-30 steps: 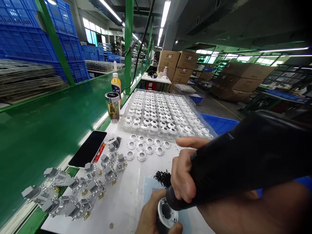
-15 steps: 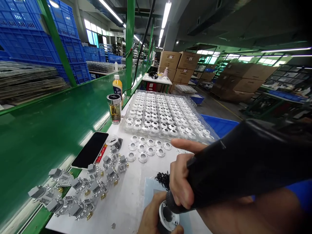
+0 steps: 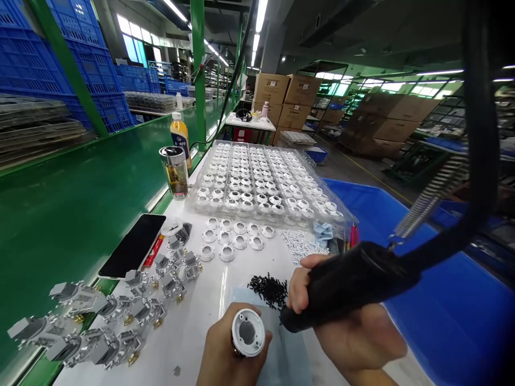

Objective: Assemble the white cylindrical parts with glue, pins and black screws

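My left hand (image 3: 225,351) is wrapped round a white round housing (image 3: 247,332) with its open end up, low in the middle of the view. My right hand (image 3: 341,327) grips a black electric screwdriver (image 3: 350,284), lying nearly level with its tip (image 3: 284,323) just right of the housing and apart from it. A thick black cable and spring (image 3: 434,198) run up from the tool. A heap of small black screws (image 3: 269,289) lies on the white table just beyond both hands.
White rings (image 3: 233,238) lie in rows before a clear tray of the same parts (image 3: 257,182). Metal assemblies (image 3: 120,316), a black phone (image 3: 132,246), a glass jar (image 3: 175,171) and a bottle (image 3: 180,136) stand left. A blue bin (image 3: 434,300) sits right; a green conveyor (image 3: 80,198) runs left.
The screwdriver has lifted out of the housing and swung to the right, nearly level. The housing's open top now shows. The view has shifted right and down.
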{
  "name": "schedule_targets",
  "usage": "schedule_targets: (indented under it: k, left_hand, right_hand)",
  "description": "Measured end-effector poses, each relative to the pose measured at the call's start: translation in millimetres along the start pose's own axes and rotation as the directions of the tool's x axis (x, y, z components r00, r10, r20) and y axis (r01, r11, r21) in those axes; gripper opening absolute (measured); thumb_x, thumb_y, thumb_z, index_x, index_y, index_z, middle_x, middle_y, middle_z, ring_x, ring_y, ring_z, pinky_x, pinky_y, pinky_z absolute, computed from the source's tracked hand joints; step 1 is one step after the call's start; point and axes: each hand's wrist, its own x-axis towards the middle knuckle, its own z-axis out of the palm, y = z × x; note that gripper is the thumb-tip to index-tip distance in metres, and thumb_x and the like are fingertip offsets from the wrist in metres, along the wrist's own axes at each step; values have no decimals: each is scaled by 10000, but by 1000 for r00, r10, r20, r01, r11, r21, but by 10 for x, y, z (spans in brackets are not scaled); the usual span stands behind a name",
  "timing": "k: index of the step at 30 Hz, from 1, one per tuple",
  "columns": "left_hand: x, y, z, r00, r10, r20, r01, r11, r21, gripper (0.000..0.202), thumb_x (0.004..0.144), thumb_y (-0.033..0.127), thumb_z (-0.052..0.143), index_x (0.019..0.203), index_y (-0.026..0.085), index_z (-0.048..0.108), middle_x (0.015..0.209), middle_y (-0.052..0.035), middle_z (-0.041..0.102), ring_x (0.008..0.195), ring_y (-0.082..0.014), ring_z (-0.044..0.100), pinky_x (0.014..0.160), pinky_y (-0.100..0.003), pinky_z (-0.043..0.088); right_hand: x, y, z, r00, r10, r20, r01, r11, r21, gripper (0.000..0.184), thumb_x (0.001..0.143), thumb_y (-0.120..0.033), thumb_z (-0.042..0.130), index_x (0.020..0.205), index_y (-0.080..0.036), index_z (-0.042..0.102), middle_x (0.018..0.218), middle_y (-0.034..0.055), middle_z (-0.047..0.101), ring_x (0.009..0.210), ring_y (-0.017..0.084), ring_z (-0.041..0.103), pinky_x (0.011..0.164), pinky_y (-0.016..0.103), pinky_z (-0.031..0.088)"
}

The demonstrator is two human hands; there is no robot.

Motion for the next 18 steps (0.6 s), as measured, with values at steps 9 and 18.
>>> schedule_targets:
  k: [9, 18]
  left_hand:
    - [-2, 181, -44, 996, -2, 84, -2, 999, 45, 49, 813, 259, 729, 843, 228, 706, 764, -6, 765, 670, -182, 689, 643, -243, 499]
    - [-11, 63, -69, 984, 157, 87, -162, 986, 47, 63, 861, 200, 733, 894, 239, 696, 869, -1, 783, 750, -169, 733, 693, -229, 543]
  right_hand:
    - [17, -36, -92, 994, 32, 108, -33, 999, 5, 700, 869, -829, 593, 1235, -239, 683, 713, 77, 688, 613, 266, 601, 601, 413, 511]
    - [18, -115, -39, 989, 99, 111, -106, 992, 63, 667, 830, -797, 673, 1208, -248, 712, 728, 82, 698, 633, 264, 602, 618, 405, 511]
